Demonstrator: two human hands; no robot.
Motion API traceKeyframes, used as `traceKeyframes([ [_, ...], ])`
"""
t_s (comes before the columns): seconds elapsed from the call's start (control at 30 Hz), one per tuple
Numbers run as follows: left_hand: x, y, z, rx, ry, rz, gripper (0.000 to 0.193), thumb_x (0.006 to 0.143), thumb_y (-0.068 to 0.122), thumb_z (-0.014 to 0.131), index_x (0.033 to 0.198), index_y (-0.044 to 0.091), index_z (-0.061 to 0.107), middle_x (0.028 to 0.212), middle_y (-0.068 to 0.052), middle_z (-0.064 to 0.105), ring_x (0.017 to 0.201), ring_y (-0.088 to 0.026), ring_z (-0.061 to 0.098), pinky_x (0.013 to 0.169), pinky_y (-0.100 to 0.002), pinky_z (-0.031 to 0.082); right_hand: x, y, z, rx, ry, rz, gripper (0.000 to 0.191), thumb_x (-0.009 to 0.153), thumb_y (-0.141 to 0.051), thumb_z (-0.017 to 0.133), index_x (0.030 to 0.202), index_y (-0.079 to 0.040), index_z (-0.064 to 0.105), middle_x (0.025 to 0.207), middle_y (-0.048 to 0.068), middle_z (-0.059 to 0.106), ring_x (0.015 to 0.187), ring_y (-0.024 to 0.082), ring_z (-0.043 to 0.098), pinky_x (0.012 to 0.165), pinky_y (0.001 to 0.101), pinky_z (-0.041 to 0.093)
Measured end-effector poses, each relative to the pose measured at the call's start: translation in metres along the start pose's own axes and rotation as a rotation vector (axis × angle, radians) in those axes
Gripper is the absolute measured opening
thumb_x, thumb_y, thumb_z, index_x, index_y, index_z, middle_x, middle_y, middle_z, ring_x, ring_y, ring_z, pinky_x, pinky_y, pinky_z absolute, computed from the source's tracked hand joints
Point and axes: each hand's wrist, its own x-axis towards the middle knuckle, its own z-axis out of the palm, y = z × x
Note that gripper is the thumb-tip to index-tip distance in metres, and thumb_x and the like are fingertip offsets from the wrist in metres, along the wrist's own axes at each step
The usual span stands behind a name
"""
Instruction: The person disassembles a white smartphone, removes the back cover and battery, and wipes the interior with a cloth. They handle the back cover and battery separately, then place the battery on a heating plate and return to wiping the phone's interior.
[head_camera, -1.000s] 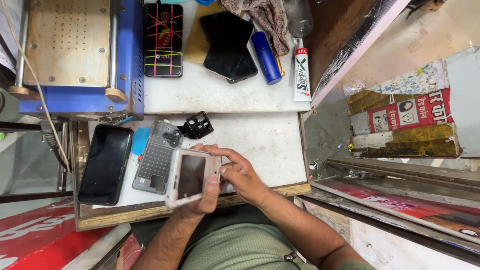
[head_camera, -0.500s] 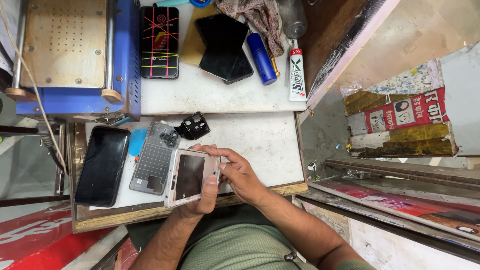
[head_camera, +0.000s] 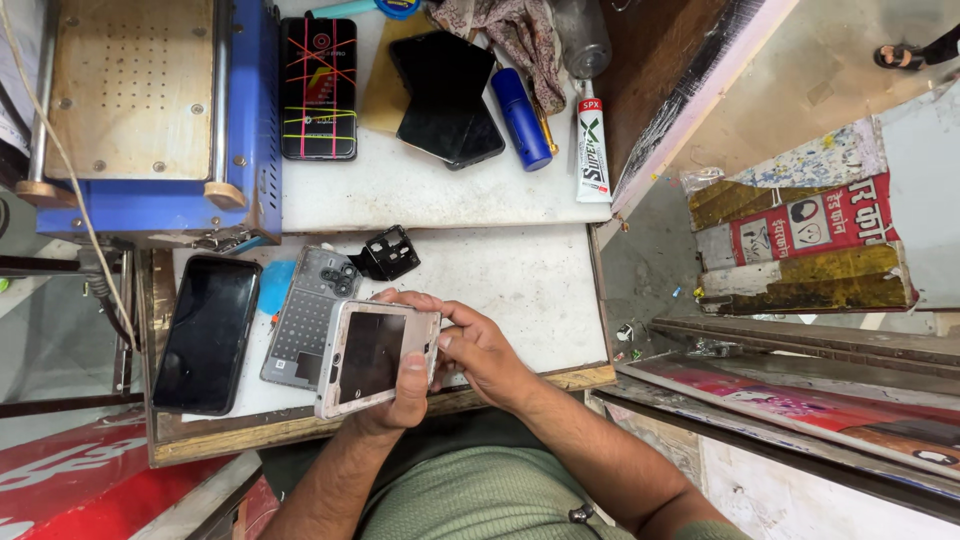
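A pale pinkish phone body with a dark rectangular middle (head_camera: 372, 357) is held just above the near edge of the white worktop (head_camera: 520, 290), tilted, over the wooden lip of the bench. The left hand (head_camera: 400, 400) grips it from below, thumb laid across its lower right part. The right hand (head_camera: 480, 345) closes on its right edge, fingers curled along the top and side.

Just left of it lies a grey back cover with a camera cluster (head_camera: 308, 315), touching or nearly so. Further left rests a black glossy phone (head_camera: 207, 333). A small black plastic bracket (head_camera: 388, 254) sits beyond. On the far shelf stand a blue heating machine (head_camera: 150, 110), 1 blue cylinder (head_camera: 521, 118) and a white glue tube (head_camera: 592, 150).
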Motion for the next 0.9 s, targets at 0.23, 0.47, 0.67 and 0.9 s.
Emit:
traceKeyframes([
  [0.23, 0.001, 0.001, 0.006, 0.079, -0.015, 0.072, 0.065, 0.097, 0.021, 0.056, 0.153, -0.001, 0.031, 0.133, -0.017, 0.056, 0.125, -0.025, 0.058, 0.11, -0.043, 0.051, 0.0, 0.009, 0.002, -0.055, 0.135, -0.037, 0.041, 0.112, -0.026, 0.043, 0.14, 0.002, 0.054, 0.097, 0.009, 0.068, 0.079, 0.014, 0.065, 0.069, 0.0288, 0.058],
  [0.47, 0.002, 0.005, 0.002, 0.16, -0.005, 0.085, 0.06, 0.098, 0.02, 0.053, 0.151, 0.0, 0.035, 0.132, -0.016, 0.059, 0.128, -0.026, 0.058, 0.117, -0.044, 0.047, 0.002, 0.0, 0.0, -0.191, 0.05, -0.047, 0.044, 0.11, -0.032, 0.047, 0.138, 0.001, 0.053, 0.098, 0.009, 0.067, 0.085, 0.015, 0.065, 0.073, 0.0319, 0.059],
  [0.67, 0.002, 0.003, 0.004, 0.073, -0.024, 0.082, 0.063, 0.099, 0.018, 0.053, 0.154, -0.001, 0.028, 0.133, -0.019, 0.055, 0.129, -0.027, 0.055, 0.114, -0.044, 0.049, 0.001, 0.008, -0.004, -0.144, 0.131, -0.02, 0.047, 0.106, -0.037, 0.046, 0.133, 0.0, 0.056, 0.105, 0.008, 0.069, 0.084, 0.015, 0.066, 0.068, 0.0324, 0.059],
  [0.9, 0.003, -0.003, 0.006, 0.024, -0.028, 0.105, 0.063, 0.1, 0.016, 0.05, 0.157, 0.002, 0.025, 0.133, -0.019, 0.055, 0.13, -0.027, 0.055, 0.114, -0.046, 0.051, 0.001, 0.024, -0.011, -0.056, 0.139, -0.143, 0.054, 0.119, -0.038, 0.042, 0.129, 0.011, 0.061, 0.105, 0.017, 0.069, 0.091, 0.017, 0.067, 0.078, 0.0342, 0.059],
])
